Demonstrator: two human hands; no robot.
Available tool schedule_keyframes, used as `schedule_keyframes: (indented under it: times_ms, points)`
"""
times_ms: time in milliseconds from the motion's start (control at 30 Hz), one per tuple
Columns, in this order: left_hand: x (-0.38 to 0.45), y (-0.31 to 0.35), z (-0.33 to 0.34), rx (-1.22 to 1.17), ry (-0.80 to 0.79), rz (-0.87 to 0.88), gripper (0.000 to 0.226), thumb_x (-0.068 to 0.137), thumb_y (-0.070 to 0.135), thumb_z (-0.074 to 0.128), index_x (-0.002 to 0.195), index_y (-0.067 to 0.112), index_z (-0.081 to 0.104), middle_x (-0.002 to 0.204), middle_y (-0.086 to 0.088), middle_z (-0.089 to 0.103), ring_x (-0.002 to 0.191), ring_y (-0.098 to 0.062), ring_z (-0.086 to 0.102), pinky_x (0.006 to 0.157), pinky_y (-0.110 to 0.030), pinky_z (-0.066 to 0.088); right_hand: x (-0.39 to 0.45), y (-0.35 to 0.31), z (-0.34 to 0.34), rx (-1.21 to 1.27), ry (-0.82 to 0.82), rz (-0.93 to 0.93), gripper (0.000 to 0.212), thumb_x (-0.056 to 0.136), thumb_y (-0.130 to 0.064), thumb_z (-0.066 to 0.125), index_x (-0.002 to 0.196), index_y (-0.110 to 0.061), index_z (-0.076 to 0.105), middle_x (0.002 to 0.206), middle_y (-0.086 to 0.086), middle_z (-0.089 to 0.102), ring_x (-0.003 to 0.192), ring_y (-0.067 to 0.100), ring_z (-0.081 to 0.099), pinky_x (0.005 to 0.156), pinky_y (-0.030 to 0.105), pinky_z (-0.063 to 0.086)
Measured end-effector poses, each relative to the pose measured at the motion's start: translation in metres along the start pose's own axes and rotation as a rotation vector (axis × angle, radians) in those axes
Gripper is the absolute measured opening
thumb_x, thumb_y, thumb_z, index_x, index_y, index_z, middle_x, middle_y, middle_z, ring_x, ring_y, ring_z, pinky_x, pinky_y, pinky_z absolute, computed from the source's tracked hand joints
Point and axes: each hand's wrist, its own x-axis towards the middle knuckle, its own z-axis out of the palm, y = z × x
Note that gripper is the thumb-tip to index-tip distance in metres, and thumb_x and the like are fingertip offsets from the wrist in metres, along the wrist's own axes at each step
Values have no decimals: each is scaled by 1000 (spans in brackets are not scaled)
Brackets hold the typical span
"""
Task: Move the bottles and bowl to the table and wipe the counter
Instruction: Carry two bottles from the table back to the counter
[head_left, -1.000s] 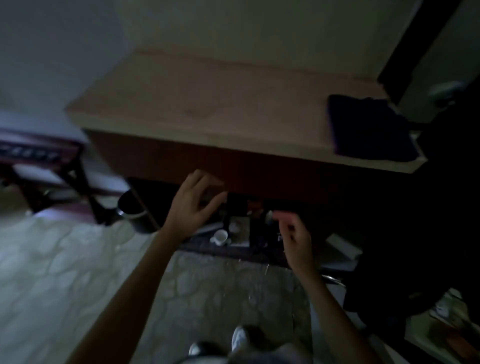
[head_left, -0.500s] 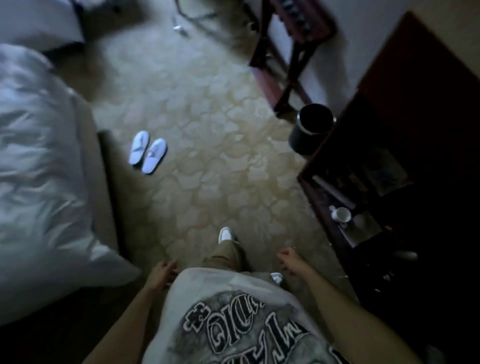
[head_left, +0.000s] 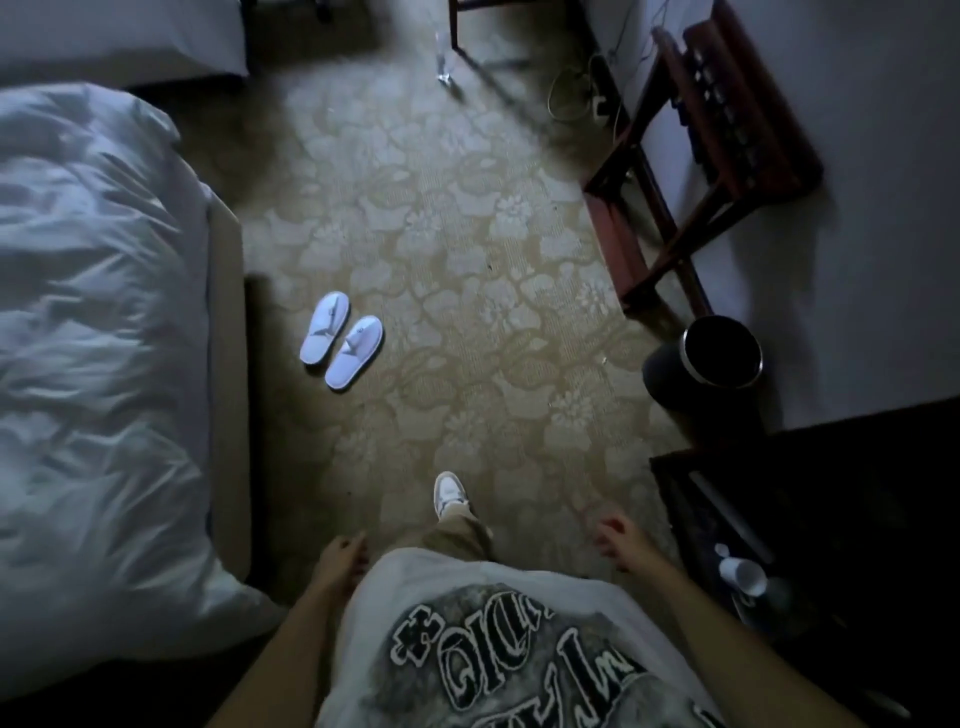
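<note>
Stood on a patterned carpet (head_left: 467, 249) in a dim room, looking straight down past a printed grey shirt (head_left: 493, 634). Left hand (head_left: 337, 564) hung beside the shirt's hem, fingers loosely curled, grasping nothing. Right hand (head_left: 618, 540) hung out from the body, fingers half bent and relaxed, likewise empty. One white shoe (head_left: 449, 493) showed ahead of a tan trouser leg (head_left: 462, 535), between the two hands.

Lay to the left: a bed (head_left: 93, 338) under rumpled white bedding. Rested on the carpet near the bed's edge: a pair of white slippers (head_left: 343, 340), side by side and touching. Stood against the wall at upper right: a dark wooden luggage rack (head_left: 717, 150), with cables (head_left: 587, 93) on the floor beyond it. Sat just below the rack: a round dark bin (head_left: 719, 356) with a shiny rim.

Showed at lower right, beside the right forearm: a dark low shelf (head_left: 727, 519) with a white cup (head_left: 743, 574) lying on it, the rest too dark to make out. Could not find the bottles, the bowl or the table anywhere in this view.
</note>
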Motion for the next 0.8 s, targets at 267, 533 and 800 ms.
schedule_keyframes:
  times_ms: [267,533,800]
  points:
    - [58,308,-54,41,-19,378,27,103,31,45,104,8,60,89,-8,66,81,-22,63,66,-29,46,59,-128,-28,-12,48,32,14,99,-15,50,109,-8,56,89,11,64,77,22,59,66,33,50]
    - [154,372,-73,-90,37,16,23,99,31,52,98,9,61,89,-12,68,71,-22,62,63,-27,41,184,-383,-47,-1,-41,-25,25,100,-19,47,112,-1,59,83,13,61,68,23,54,58,30,43]
    - [189,468,-111,-333,124,-222,23,100,26,52,99,4,59,81,-11,61,65,-21,55,54,-25,42,253,-717,-64,-231,-135,-382,25,100,-30,47,116,-15,59,106,5,67,89,17,64,72,31,48]
